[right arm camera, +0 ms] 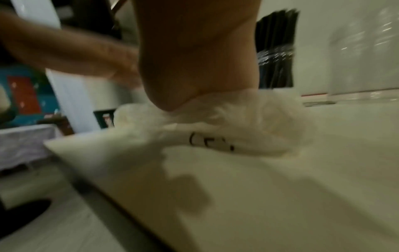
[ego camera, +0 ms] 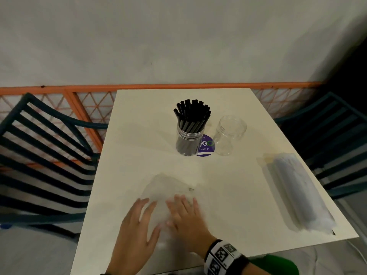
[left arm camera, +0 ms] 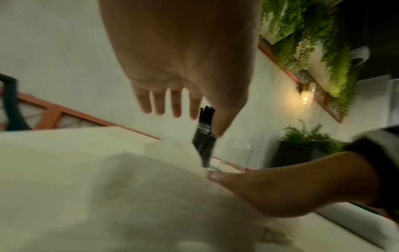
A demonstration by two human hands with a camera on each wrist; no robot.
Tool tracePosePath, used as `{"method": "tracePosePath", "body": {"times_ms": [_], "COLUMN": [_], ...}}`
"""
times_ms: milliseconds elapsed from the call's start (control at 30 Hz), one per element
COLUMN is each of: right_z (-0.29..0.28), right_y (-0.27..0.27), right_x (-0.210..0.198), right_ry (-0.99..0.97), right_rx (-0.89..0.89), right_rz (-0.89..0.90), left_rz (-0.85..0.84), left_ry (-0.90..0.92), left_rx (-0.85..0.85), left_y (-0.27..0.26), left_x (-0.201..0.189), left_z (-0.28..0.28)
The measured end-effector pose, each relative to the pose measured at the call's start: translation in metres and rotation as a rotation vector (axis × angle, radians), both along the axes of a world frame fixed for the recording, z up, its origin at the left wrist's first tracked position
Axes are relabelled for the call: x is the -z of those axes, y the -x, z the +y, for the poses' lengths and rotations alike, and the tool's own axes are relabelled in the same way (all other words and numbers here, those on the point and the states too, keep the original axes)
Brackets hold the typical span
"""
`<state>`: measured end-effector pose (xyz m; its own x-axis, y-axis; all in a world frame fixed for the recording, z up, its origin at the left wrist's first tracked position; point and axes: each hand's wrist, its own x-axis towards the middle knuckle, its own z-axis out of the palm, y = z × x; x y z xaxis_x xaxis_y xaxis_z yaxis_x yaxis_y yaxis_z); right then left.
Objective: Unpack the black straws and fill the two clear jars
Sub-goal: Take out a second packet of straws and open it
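Observation:
One clear jar (ego camera: 188, 142) stands mid-table, packed with upright black straws (ego camera: 192, 114). Just to its right is a second clear jar (ego camera: 228, 135), which holds nothing. An emptied clear plastic wrapper (ego camera: 166, 187) lies flat near the table's front edge. My left hand (ego camera: 139, 219) and right hand (ego camera: 184, 213) lie side by side on it, fingers straight and spread, pressing it down. In the right wrist view the wrapper (right arm camera: 248, 129) bunches up under my right hand (right arm camera: 194, 68). The left wrist view shows my left hand (left arm camera: 172, 95) flat over the plastic (left arm camera: 129, 196).
A long whitish plastic packet (ego camera: 301, 191) lies along the right edge of the white table (ego camera: 139, 135). A round purple sticker (ego camera: 206, 145) sits between the jars. Dark slatted chairs (ego camera: 39, 155) flank the table, with an orange lattice rail (ego camera: 79, 100) and a wall behind.

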<state>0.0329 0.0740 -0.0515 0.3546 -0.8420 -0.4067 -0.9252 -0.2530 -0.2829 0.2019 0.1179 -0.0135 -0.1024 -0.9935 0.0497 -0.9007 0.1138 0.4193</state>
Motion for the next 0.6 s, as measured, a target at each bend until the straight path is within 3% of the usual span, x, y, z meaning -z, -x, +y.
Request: {"method": "tracePosePath", "body": {"times_ms": [67,133,233,300,367,467,533,600], "right_z": [0.000,0.001,-0.002,-0.006,-0.015,-0.026,-0.032,-0.036], "right_y": [-0.009,-0.009,0.003,0.011,0.020,0.056,0.099,0.152], "right_x": [0.009,0.012,0.014,0.008,-0.004,-0.023,-0.033,-0.042], "right_ry": [0.012,0.014,0.052,0.013,0.004,0.109,0.334,0.497], "right_rx": [-0.050,-0.104,-0.146,-0.173,-0.026,0.364,0.508,0.617], "right_rz": [0.036,0.038,0.028,-0.192,-0.541,-0.802,-0.770,-0.601], "left_rz": [-0.108,-0.172,-0.154,-0.148,-0.186,-0.214,-0.201,-0.143], "left_ry": [-0.033,-0.203,-0.288,-0.287,-0.269,-0.266,-0.268,-0.223], "left_rx": [0.110,0.121,0.090,0.067,0.062,-0.010,-0.034,-0.086], "left_y": [0.018,0.020,0.011,0.008,0.011,0.007,0.003,0.010], "left_x": [0.008,0.032,0.059,0.066,0.063,0.065,0.057,0.033], "left_z": [-0.006,-0.012,-0.013,-0.014,-0.014,-0.019,-0.023,-0.027]}}
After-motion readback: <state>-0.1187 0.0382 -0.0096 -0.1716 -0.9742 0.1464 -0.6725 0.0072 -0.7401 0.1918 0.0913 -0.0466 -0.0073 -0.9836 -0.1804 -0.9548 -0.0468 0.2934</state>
